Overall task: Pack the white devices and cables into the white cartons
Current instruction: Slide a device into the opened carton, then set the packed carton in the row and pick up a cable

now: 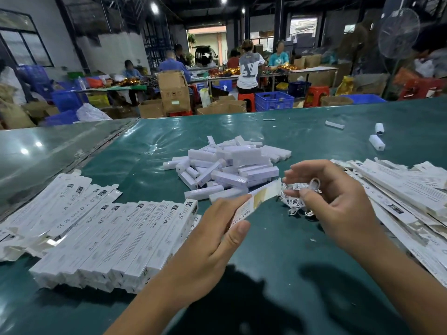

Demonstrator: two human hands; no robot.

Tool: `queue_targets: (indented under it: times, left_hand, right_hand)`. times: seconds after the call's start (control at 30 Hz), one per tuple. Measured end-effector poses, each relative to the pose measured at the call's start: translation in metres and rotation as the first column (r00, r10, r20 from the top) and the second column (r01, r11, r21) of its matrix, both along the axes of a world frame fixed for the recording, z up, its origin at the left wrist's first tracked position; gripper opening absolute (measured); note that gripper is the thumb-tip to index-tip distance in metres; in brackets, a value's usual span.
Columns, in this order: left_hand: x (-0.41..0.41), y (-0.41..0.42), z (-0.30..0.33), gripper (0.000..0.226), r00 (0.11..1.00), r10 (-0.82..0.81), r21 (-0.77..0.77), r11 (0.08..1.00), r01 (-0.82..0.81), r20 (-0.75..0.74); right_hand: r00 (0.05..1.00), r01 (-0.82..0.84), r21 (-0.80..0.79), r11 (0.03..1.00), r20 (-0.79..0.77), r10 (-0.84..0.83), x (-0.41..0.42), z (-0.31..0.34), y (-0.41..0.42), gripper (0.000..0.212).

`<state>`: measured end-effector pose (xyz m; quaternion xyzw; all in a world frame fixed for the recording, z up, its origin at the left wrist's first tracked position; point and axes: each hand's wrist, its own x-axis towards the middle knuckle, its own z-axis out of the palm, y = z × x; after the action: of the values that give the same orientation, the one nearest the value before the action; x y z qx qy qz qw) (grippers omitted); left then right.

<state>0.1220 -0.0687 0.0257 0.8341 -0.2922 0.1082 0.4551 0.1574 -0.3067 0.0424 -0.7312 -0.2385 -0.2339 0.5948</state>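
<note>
White carton (256, 201), long axis running near-left to far-right with its open end toward the cables (298, 199), is pinched by the left hand (212, 240) above the table (266, 274) (right hand (338, 201) loosely curled round those cables).

Glossy green plastic sheeting (266, 250) over the table, wrinkled and catching lamp glare; smooth white plastic devices (229, 165) in a heap, faintly shiny; printed white card carton (256, 201), slightly glossy, held in the left hand (210, 240); thin white plastic-coated cables (297, 201) at the right hand (338, 204); packed white cartons (125, 238) of smooth card; flat paperboard blanks (399, 197), matt; brown corrugated cardboard boxes (174, 90) behind.
</note>
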Motion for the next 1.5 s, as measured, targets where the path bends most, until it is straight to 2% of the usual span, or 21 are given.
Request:
queue_targets:
  times: [0.03,0.07,0.1,0.13,0.2,0.27,0.3,0.33,0.4,0.43,0.5,0.57,0.7,1.0,1.33,1.5]
  left_hand:
    - [-0.001,-0.001,0.002,0.041,1.0,-0.01,-0.063,0.998,0.009,-0.007]
    - [-0.001,-0.002,0.003,0.043,1.0,-0.017,-0.129,0.992,0.015,-0.013]
    - [-0.002,-0.003,0.003,0.044,1.0,-0.02,-0.187,0.982,0.017,-0.013]
    - [-0.002,-0.003,0.003,0.043,1.0,-0.019,-0.229,0.973,0.019,-0.001]
    - [-0.004,-0.004,0.003,0.041,0.999,0.006,-0.273,0.962,0.004,0.037]
    - [-0.006,-0.005,0.003,0.038,0.998,0.048,-0.305,0.952,-0.032,0.046]
    - [-0.006,-0.005,0.004,0.037,0.997,0.067,-0.314,0.948,-0.051,0.041]
    - [-0.006,-0.005,0.003,0.036,0.996,0.084,-0.322,0.944,-0.069,0.032]
    - [-0.005,-0.006,0.001,0.031,0.993,0.118,-0.32,0.941,-0.104,0.024]
    - [-0.004,-0.007,0.0,0.027,0.991,0.134,-0.307,0.944,-0.119,0.028]
    - [-0.003,-0.009,-0.005,0.018,0.989,0.143,-0.279,0.951,-0.13,0.025]
    - [-0.003,-0.012,-0.01,0.012,0.99,0.14,-0.244,0.961,-0.131,0.017]
    - [-0.003,-0.018,-0.017,0.015,0.991,0.127,-0.172,0.978,-0.121,0.028]
    - [-0.004,-0.02,-0.016,0.01,0.976,0.172,-0.086,0.983,-0.162,0.133]
    - [-0.002,-0.017,-0.018,0.009,0.967,0.204,-0.094,0.977,-0.191,0.153]
    - [-0.003,-0.017,-0.02,0.01,0.969,0.191,-0.072,0.981,-0.182,0.155]
  right_hand:
    - [0.998,0.039,-0.112,0.993,-0.046,-0.045,0.004,-0.002,-0.002,0.029]
    - [0.991,0.066,-0.32,0.945,-0.086,-0.099,0.008,-0.007,-0.004,0.028]
    - [0.983,0.058,-0.532,0.845,-0.118,-0.142,0.012,-0.013,-0.005,0.029]
    - [0.976,0.027,-0.681,0.732,-0.14,-0.166,0.014,-0.02,-0.004,0.029]
    - [0.97,-0.05,-0.827,0.561,-0.174,-0.169,0.017,-0.033,-0.003,0.033]
    - [0.975,-0.066,-0.875,0.479,-0.158,-0.155,0.017,-0.037,-0.001,0.038]
    - [0.983,-0.019,-0.858,0.513,-0.109,-0.145,0.016,-0.034,0.0,0.036]
    - [0.989,0.057,-0.788,0.613,-0.039,-0.143,0.013,-0.028,0.002,0.029]
    - [0.971,0.222,-0.471,0.854,0.183,-0.152,0.001,-0.014,0.005,0.014]
    - [0.931,0.275,-0.31,0.91,0.322,-0.171,-0.007,-0.006,0.007,0.012]
    - [0.854,0.271,-0.148,0.951,0.492,-0.167,-0.022,0.003,0.011,0.016]
    - [0.83,0.241,-0.126,0.962,0.54,-0.137,-0.035,0.005,0.017,0.019]
    - [0.867,0.311,-0.209,0.927,0.462,-0.187,-0.041,-0.001,0.03,0.027]
    - [0.953,0.229,-0.124,0.966,0.229,-0.197,-0.038,-0.006,0.037,0.024]
    - [0.962,0.167,-0.175,0.97,0.244,-0.121,-0.033,-0.011,0.04,0.018]
    - [0.977,0.156,-0.131,0.979,0.164,-0.134,-0.033,-0.012,0.038,0.018]
